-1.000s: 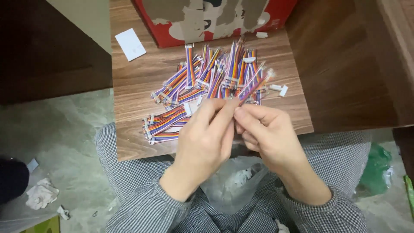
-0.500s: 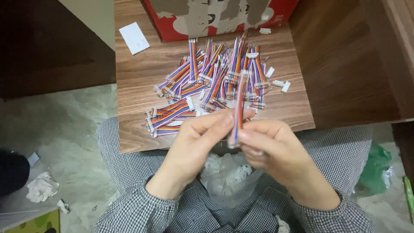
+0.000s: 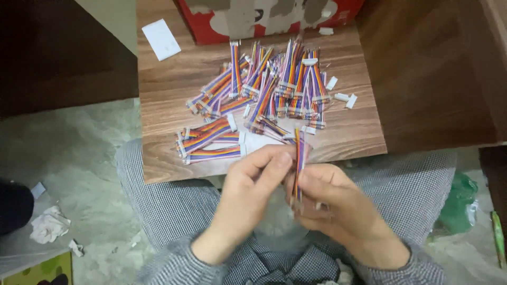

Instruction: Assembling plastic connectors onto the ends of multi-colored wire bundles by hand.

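Observation:
My left hand [image 3: 248, 184] and my right hand [image 3: 330, 198] meet over my lap, just in front of the wooden table's near edge. Between their fingertips stands a short rainbow ribbon cable [image 3: 299, 158], held upright. The left hand's fingers pinch it near the middle and the right hand grips its lower end. On the table beyond lies a pile of the same striped cables with white connectors [image 3: 264, 95]. A few loose white connectors [image 3: 346, 97] lie to the pile's right.
A small wooden table [image 3: 169, 105] carries the pile. A red cardboard box [image 3: 211, 26] stands at its far edge, with a white card [image 3: 161, 38] at the far left. Crumpled paper [image 3: 47, 224] lies on the floor at left, a green bag [image 3: 459, 203] at right.
The held cable swung from slanting up to the right to upright, and both hands drew back from the pile toward my lap.

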